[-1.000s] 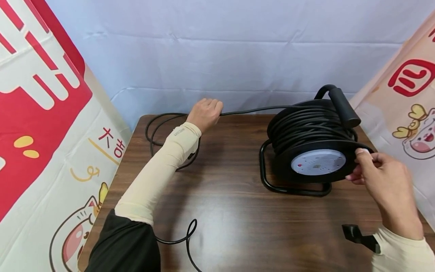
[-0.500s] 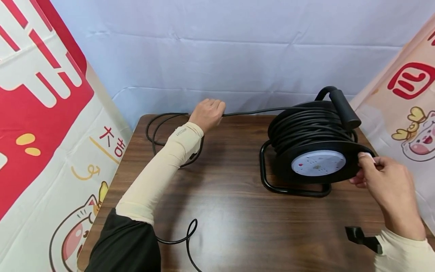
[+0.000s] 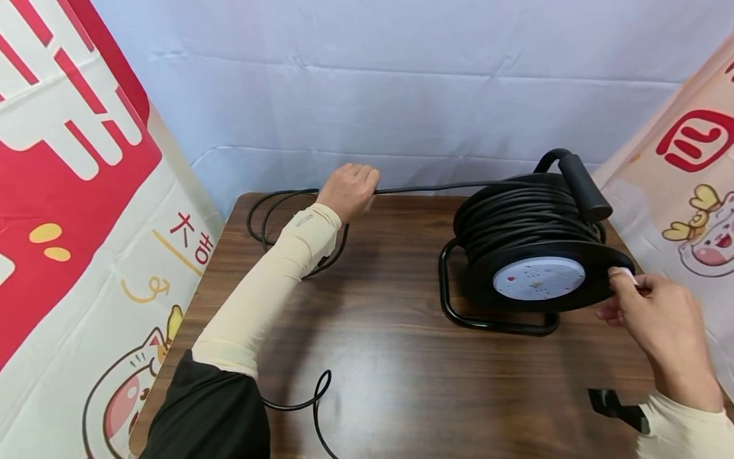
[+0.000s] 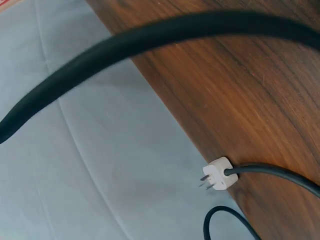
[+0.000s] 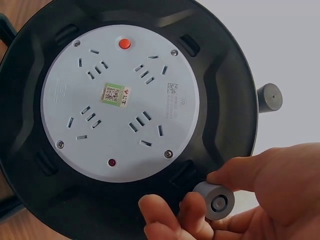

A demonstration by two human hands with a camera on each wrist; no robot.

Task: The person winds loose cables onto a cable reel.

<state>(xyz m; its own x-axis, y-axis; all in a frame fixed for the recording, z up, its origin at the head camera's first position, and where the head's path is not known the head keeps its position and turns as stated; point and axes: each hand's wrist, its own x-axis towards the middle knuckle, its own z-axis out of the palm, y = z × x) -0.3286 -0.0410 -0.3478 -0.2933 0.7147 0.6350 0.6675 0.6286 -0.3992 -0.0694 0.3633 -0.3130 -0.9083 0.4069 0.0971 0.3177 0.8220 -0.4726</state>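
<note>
A black cable reel (image 3: 518, 220) stands on its tube frame at the table's right, wound with several turns of cable. From it the black cable (image 3: 430, 188) runs left along the table's back edge. My left hand (image 3: 348, 191) grips that cable with curled fingers. At the reel's near side, my right hand (image 3: 665, 325) pinches a grey knob (image 5: 215, 200) at the disc's edge between thumb and fingers. The disc carries a light grey socket panel (image 5: 120, 135) with slots and a red button (image 5: 124, 44). In the left wrist view a white plug (image 4: 220, 173) lies at the table's edge.
Loose cable loops (image 3: 260, 220) lie at the back left, partly behind the left forearm. Another loop of cable (image 3: 321, 389) lies at the front. A padded carrying handle (image 3: 585, 188) tops the reel. Printed cloth (image 3: 74, 191) and plain cloth (image 3: 373, 83) surround the wooden table (image 3: 401, 357).
My right hand and the knob have moved down and slightly right, and the reel has turned a little. The left hand has stayed almost in place, still gripping the cable.
</note>
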